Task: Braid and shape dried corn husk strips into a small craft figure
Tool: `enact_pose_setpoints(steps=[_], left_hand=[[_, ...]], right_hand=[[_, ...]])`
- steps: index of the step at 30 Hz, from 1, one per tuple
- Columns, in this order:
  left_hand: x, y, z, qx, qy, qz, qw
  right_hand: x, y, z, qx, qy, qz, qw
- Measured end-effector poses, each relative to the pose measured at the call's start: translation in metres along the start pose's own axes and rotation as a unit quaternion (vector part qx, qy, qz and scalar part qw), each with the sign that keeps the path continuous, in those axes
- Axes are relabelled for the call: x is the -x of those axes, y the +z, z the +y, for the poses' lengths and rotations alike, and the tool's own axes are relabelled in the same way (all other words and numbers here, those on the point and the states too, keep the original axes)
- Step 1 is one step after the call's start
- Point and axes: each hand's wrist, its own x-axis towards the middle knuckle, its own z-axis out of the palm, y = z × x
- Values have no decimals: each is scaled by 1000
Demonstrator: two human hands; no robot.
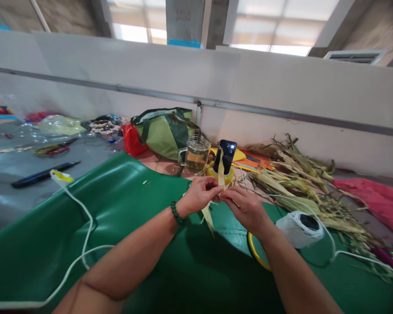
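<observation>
Just in front of the glass mug [196, 158], slightly to its right, a pale dried corn-husk strip [221, 172] stands roughly upright between the fingertips of two hands, above a green mat [118, 196]. The left hand [198, 195] has its fingers curled, thumb and fingertips pinched together on the lower part of the strip; the right hand [249, 207] is likewise drawn in, its fingertips gripping at the same spot from the other side. Another pale husk piece [208, 219] hangs below the left hand, and I cannot tell whether it belongs to the same strip. A green bead bracelet [176, 213] is worn just behind that hand. Directly right of the mug, a smartphone [228, 151] leans in a yellow holder [229, 176], partly hidden by the strip. Farther right of the mug spreads a heap of dried corn husks [290, 187], with a pink cloth [376, 198] beyond it. Nearer than the mug, also to its right, are a spool of white cord [291, 229] and a partly hidden yellow ring [257, 253]. Left of the mug sits a green tote bag [160, 135]; well left of it lie scissors [54, 149] and a slim black tool [46, 174]
</observation>
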Motion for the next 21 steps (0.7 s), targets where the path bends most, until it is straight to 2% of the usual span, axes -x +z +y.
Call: enact_pose_setpoints(steps=[8,13,15,18,21], left_hand=[[-2,0,-3,4,-18,2,1000],[-3,-2,0,48,-65,-1,997],[-3,-3,1,52,-69,-8,996],[-2,-3,2,51,-71,-13,996],[-2,-3,3,54,-85,-11,995]], right_hand=[[5,0,-2,117,-35,-69,990],[8,3,3,91,-24,-18,995],[8,2,4,84,-28,-16,996],[8,0,3,120,-44,-26,991],[8,-2,2,161,-72,-6,984]])
